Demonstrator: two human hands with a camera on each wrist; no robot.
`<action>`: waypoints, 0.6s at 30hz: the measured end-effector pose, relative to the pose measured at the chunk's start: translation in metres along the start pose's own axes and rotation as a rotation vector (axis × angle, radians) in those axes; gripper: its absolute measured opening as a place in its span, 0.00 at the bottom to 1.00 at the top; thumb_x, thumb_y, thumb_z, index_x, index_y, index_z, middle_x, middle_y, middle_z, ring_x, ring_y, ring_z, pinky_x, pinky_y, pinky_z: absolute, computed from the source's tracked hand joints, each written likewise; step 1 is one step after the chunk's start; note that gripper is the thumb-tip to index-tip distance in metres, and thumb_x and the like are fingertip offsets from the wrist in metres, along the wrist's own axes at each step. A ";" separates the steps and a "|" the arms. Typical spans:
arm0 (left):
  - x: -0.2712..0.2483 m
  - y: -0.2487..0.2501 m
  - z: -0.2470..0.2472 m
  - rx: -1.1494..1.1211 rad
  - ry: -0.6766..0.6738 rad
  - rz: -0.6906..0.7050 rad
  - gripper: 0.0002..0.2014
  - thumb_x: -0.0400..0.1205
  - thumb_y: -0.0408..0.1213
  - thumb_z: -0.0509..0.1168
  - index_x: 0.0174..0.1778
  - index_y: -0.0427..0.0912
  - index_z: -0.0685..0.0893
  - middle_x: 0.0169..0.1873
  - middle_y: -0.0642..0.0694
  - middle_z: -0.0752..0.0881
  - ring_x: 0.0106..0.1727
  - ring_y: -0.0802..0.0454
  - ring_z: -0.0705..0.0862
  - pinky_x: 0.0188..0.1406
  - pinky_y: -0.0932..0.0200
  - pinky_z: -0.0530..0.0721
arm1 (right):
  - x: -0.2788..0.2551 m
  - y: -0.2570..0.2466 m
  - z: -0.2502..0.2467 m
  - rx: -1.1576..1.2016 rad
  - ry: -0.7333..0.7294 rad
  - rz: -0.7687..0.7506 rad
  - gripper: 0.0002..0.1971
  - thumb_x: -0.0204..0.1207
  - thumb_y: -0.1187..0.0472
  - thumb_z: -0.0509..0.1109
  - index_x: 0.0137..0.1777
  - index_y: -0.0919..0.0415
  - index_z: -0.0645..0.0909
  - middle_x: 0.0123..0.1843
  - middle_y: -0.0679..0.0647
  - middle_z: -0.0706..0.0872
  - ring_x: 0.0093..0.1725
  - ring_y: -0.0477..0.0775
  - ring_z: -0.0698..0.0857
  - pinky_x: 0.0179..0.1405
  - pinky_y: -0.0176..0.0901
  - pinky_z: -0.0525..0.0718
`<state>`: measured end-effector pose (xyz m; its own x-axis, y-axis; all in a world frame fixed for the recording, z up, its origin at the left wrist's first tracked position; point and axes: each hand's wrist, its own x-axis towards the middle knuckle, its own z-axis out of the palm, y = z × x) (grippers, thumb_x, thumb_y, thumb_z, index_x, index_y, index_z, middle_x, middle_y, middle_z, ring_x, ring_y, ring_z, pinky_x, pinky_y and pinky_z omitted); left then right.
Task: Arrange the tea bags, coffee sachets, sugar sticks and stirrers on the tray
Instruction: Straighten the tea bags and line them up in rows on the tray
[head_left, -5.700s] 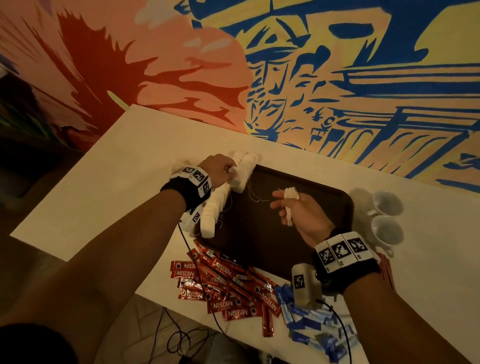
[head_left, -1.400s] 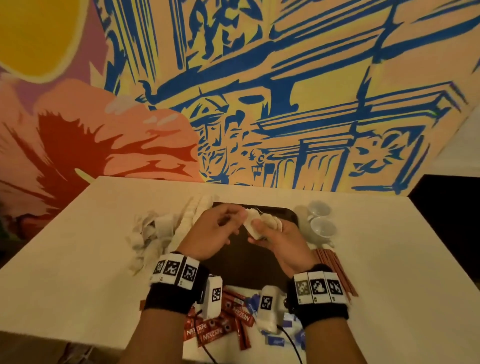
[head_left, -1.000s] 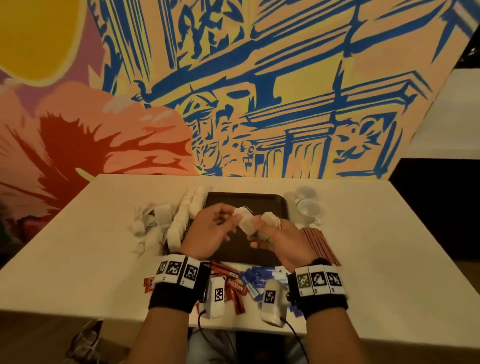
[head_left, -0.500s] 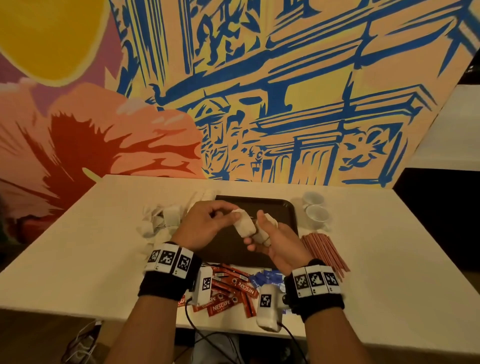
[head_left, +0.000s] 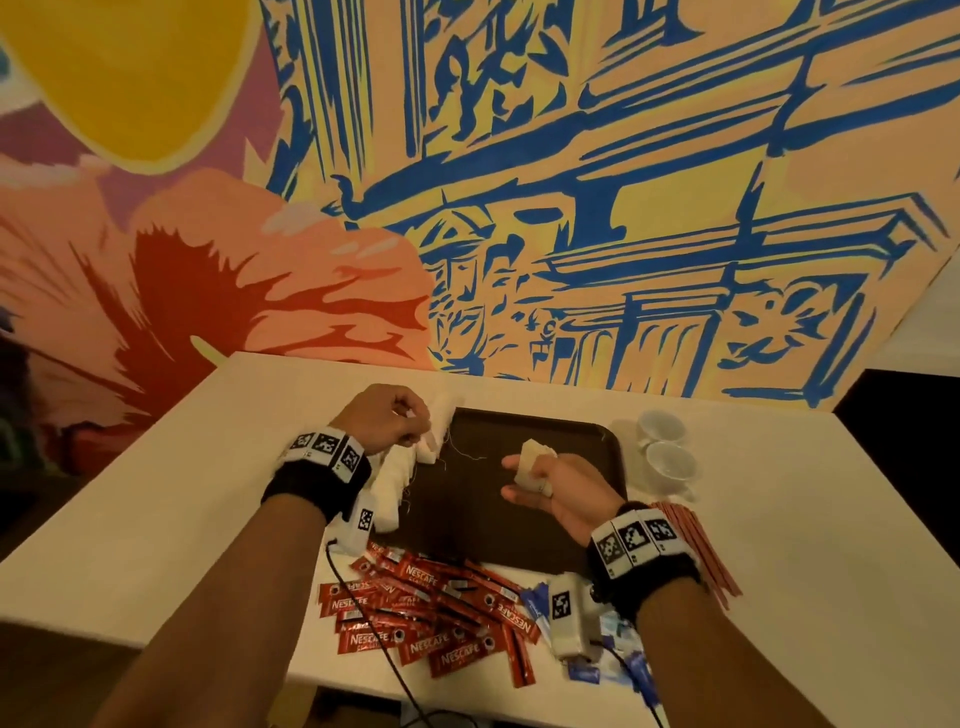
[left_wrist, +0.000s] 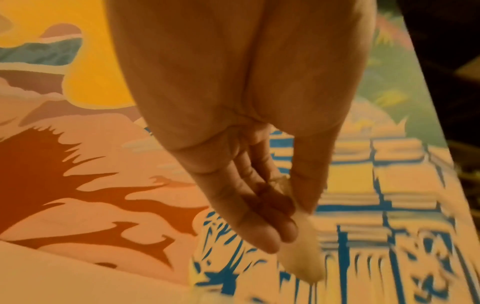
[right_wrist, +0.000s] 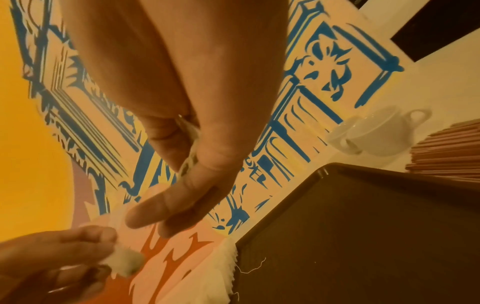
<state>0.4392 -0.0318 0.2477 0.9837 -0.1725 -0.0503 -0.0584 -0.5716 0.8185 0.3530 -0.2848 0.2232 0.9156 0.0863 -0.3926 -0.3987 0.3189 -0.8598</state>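
The left hand (head_left: 382, 418) pinches one tea bag (left_wrist: 301, 255) in its fingers (left_wrist: 262, 226) above the tray's (head_left: 597, 441) left edge. The right hand (head_left: 558, 480), over the tray, has its fingers clamped on more tea bags (head_left: 530, 460). Coffee sachets (head_left: 431, 605) lie on the desk (head_left: 779, 597).

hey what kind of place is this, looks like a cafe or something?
Probably a cafe or a hotel refreshment corner: a bold painted mural behind a white table, with a serving tray, two white cups and Nescafe coffee sachets being set out.
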 end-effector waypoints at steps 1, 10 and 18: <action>0.013 -0.011 -0.003 0.105 -0.006 -0.023 0.07 0.76 0.30 0.76 0.48 0.40 0.87 0.41 0.37 0.89 0.33 0.49 0.88 0.43 0.51 0.88 | 0.006 -0.001 0.002 -0.035 -0.003 0.003 0.09 0.86 0.73 0.60 0.58 0.70 0.82 0.70 0.64 0.80 0.55 0.63 0.89 0.52 0.49 0.92; 0.092 -0.070 0.016 0.652 -0.224 -0.104 0.15 0.77 0.40 0.77 0.59 0.45 0.89 0.57 0.46 0.88 0.56 0.47 0.85 0.54 0.58 0.80 | 0.056 0.007 0.007 0.030 0.022 0.078 0.12 0.76 0.78 0.74 0.59 0.73 0.83 0.64 0.69 0.84 0.62 0.65 0.88 0.44 0.41 0.92; 0.130 -0.092 0.052 0.732 -0.364 -0.152 0.13 0.80 0.36 0.73 0.60 0.45 0.90 0.59 0.45 0.89 0.62 0.46 0.86 0.59 0.58 0.81 | 0.075 0.029 -0.013 0.130 0.073 0.113 0.15 0.78 0.74 0.74 0.64 0.74 0.83 0.66 0.65 0.85 0.63 0.61 0.88 0.56 0.47 0.91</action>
<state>0.5633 -0.0438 0.1363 0.8809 -0.2283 -0.4147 -0.1487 -0.9651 0.2154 0.4092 -0.2817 0.1650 0.8572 0.0618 -0.5112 -0.4849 0.4312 -0.7609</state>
